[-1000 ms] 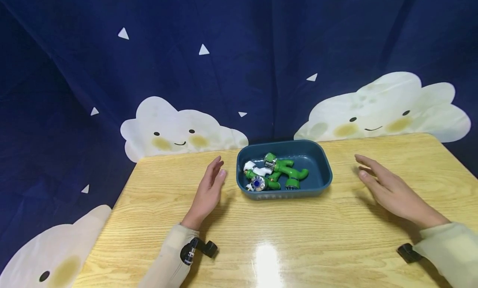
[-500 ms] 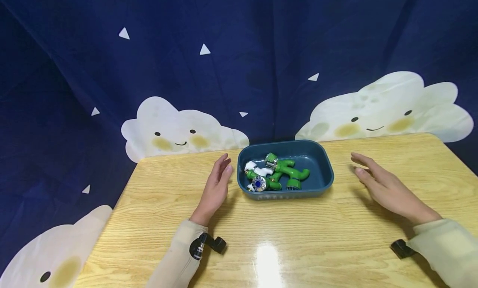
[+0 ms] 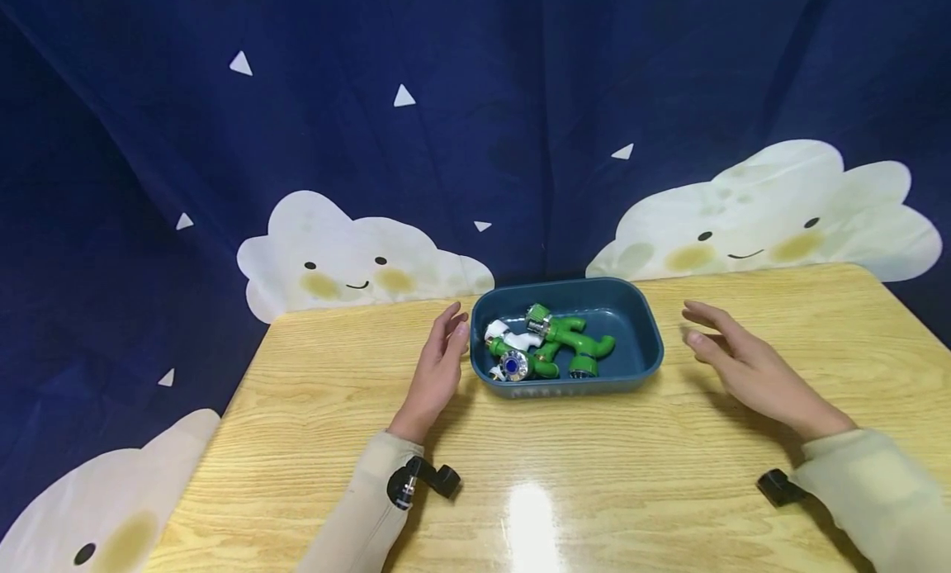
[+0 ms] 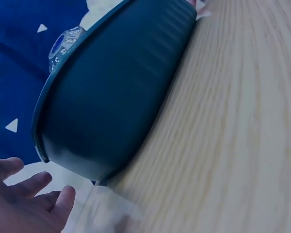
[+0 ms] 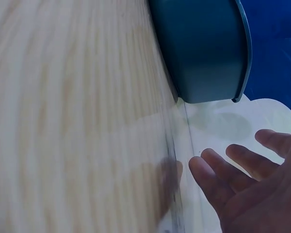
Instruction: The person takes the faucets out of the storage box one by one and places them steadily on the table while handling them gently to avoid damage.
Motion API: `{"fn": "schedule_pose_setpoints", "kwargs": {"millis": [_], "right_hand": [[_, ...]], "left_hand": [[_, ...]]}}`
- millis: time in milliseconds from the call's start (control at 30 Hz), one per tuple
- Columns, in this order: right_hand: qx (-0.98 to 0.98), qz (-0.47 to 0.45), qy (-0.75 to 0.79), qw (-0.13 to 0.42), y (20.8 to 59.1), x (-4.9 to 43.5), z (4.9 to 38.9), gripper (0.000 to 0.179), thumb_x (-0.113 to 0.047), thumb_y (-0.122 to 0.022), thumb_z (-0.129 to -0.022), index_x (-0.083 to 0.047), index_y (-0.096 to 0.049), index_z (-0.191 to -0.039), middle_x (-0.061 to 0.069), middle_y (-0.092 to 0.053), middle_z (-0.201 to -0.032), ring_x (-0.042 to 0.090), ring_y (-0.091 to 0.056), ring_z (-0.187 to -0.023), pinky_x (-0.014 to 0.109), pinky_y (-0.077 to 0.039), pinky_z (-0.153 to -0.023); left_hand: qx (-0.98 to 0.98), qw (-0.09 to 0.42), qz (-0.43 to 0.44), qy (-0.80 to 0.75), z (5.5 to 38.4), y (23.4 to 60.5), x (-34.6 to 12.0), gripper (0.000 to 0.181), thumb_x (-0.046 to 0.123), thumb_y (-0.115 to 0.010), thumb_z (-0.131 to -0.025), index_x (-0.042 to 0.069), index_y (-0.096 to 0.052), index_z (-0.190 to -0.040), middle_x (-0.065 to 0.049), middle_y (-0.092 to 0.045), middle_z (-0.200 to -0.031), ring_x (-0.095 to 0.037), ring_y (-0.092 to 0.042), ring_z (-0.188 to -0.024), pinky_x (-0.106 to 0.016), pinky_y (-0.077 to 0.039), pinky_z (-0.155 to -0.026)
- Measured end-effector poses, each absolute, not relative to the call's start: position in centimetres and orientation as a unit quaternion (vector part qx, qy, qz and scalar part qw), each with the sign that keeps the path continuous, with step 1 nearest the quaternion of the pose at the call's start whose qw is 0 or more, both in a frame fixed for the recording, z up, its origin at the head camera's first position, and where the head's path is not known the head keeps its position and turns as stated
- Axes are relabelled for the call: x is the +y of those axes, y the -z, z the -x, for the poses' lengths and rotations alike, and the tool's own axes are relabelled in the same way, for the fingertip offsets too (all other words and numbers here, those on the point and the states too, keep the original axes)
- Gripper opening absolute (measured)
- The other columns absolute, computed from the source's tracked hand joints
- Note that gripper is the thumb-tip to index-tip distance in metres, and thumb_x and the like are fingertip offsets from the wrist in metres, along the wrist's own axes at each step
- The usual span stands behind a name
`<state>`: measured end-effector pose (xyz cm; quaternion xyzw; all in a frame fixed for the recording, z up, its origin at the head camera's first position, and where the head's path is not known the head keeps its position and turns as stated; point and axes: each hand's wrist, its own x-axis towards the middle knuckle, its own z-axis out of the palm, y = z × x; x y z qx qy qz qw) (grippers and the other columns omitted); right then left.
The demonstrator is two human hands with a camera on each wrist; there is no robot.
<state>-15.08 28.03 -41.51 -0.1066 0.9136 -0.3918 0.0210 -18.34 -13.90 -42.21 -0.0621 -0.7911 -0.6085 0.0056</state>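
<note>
A dark teal plastic bin [image 3: 631,367] stands on the wooden table near its back edge. Inside lie green pipe-shaped fittings [image 3: 572,338] with ribbed caps, and a white fitting [image 3: 523,340] at the left. One green piece carries a silver knob with a blue centre [image 3: 514,364], which also peeks over the rim in the left wrist view. My left hand [image 3: 437,371] is beside the bin's left wall, fingers relaxed and holding nothing. To the bin's right, with a gap between, my right hand [image 3: 750,371] hovers with loosely bent fingers and nothing in it.
The light wooden table [image 3: 594,474] stretches in front of the bin. Behind it hangs a dark blue curtain [image 3: 446,144] printed with white clouds and triangles. Each sleeve carries a small black wrist camera, one on the left [image 3: 446,480] and one on the right [image 3: 778,487].
Both hands have moved inward: the left one rightward up to the bin's side, the right one leftward toward it. The bin and the fittings have stayed in place.
</note>
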Motion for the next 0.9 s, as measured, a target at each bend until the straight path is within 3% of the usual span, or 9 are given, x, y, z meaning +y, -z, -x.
{"fn": "schedule_pose_setpoints", "kwargs": {"millis": [67, 133, 233, 267, 433, 600, 667, 833, 900], "right_hand": [[0.910, 0.110, 0.399, 0.026, 41.5, 27.8, 15.2, 0.062, -0.037, -0.044, -0.111, -0.021, -0.022, -0.166, 0.019, -0.039, -0.164, -0.011, -0.059, -0.115, 0.017, -0.051, -0.080], [0.907, 0.113, 0.405, 0.032, 41.5, 27.5, 15.3, 0.062, -0.037, -0.043, -0.111, -0.020, -0.021, -0.166, 0.021, -0.038, -0.164, 0.011, -0.067, -0.121, 0.019, -0.053, -0.079], [0.901, 0.114, 0.417, 0.039, 41.5, 27.1, 15.5, 0.063, -0.038, -0.042, -0.111, -0.018, -0.019, -0.166, 0.022, -0.036, -0.165, 0.043, -0.063, -0.128, 0.022, -0.055, -0.081], [0.899, 0.113, 0.422, 0.041, 41.5, 26.9, 15.6, 0.063, -0.039, -0.041, -0.111, -0.018, -0.019, -0.166, 0.022, -0.036, -0.165, 0.045, -0.062, -0.128, 0.024, -0.056, -0.082], [0.886, 0.116, 0.446, 0.051, 41.6, 26.1, 15.9, 0.064, -0.040, -0.040, -0.111, -0.017, -0.018, -0.166, 0.024, -0.033, -0.166, 0.046, -0.063, -0.127, 0.033, -0.059, -0.087], [0.883, 0.129, 0.450, 0.042, 41.7, 25.5, 16.0, 0.062, -0.038, -0.042, -0.111, -0.014, -0.022, -0.165, 0.024, -0.036, -0.164, 0.003, -0.066, -0.117, 0.020, -0.056, -0.091], [0.882, 0.131, 0.450, 0.042, 41.8, 25.3, 16.1, 0.063, -0.038, -0.042, -0.111, -0.013, -0.023, -0.165, 0.025, -0.036, -0.164, -0.002, -0.064, -0.116, 0.015, -0.053, -0.090], [0.885, 0.126, 0.445, 0.046, 41.9, 24.9, 16.2, 0.064, -0.041, -0.042, -0.111, -0.013, -0.023, -0.165, 0.025, -0.035, -0.164, 0.034, -0.064, -0.128, 0.015, -0.053, -0.088], [0.890, 0.119, 0.439, 0.045, 41.9, 24.7, 16.3, 0.064, -0.043, -0.043, -0.110, -0.014, -0.024, -0.164, 0.025, -0.036, -0.164, 0.042, -0.061, -0.130, 0.016, -0.052, -0.087]], "left_hand": [[-0.788, 0.005, 0.062, 0.612, 18.4, 42.2, -13.7, 0.055, 0.042, -0.041, -0.111, 0.020, -0.032, -0.161, -0.011, -0.043, -0.162, -0.031, -0.043, -0.151, -0.052, -0.038, -0.122], [-0.786, 0.004, 0.061, 0.615, 18.5, 42.3, -13.6, 0.056, 0.042, -0.041, -0.111, 0.020, -0.033, -0.161, -0.012, -0.043, -0.162, -0.032, -0.043, -0.150, -0.053, -0.037, -0.122], [-0.784, 0.002, 0.057, 0.618, 18.7, 42.5, -13.2, 0.057, 0.043, -0.043, -0.110, 0.019, -0.033, -0.161, -0.013, -0.044, -0.161, -0.032, -0.043, -0.150, -0.053, -0.035, -0.124], [-0.784, 0.000, 0.056, 0.618, 18.7, 42.5, -13.1, 0.058, 0.044, -0.043, -0.110, 0.019, -0.033, -0.161, -0.013, -0.043, -0.161, -0.032, -0.042, -0.151, -0.054, -0.034, -0.125], [-0.780, -0.008, 0.052, 0.623, 18.7, 42.9, -12.5, 0.063, 0.049, -0.045, -0.108, 0.022, -0.031, -0.163, -0.011, -0.038, -0.165, -0.031, -0.036, -0.155, -0.054, -0.031, -0.126], [-0.777, -0.010, 0.047, 0.627, 18.7, 43.4, -12.0, 0.065, 0.052, -0.047, -0.107, 0.023, -0.030, -0.163, -0.009, -0.033, -0.169, -0.034, -0.031, -0.158, -0.054, -0.030, -0.126], [-0.778, -0.010, 0.043, 0.627, 18.7, 43.5, -11.9, 0.063, 0.050, -0.048, -0.107, 0.025, -0.030, -0.162, -0.009, -0.032, -0.169, -0.034, -0.032, -0.158, -0.054, -0.030, -0.126], [-0.773, -0.014, 0.038, 0.633, 18.7, 43.7, -11.8, 0.057, 0.032, -0.047, -0.108, 0.027, -0.030, -0.162, -0.010, -0.036, -0.167, -0.034, -0.040, -0.153, -0.054, -0.034, -0.124], [-0.769, -0.016, 0.037, 0.638, 18.8, 43.8, -11.8, 0.060, 0.024, -0.047, -0.106, 0.027, -0.028, -0.163, -0.010, -0.037, -0.166, -0.034, -0.044, -0.150, -0.055, -0.036, -0.123]]}}
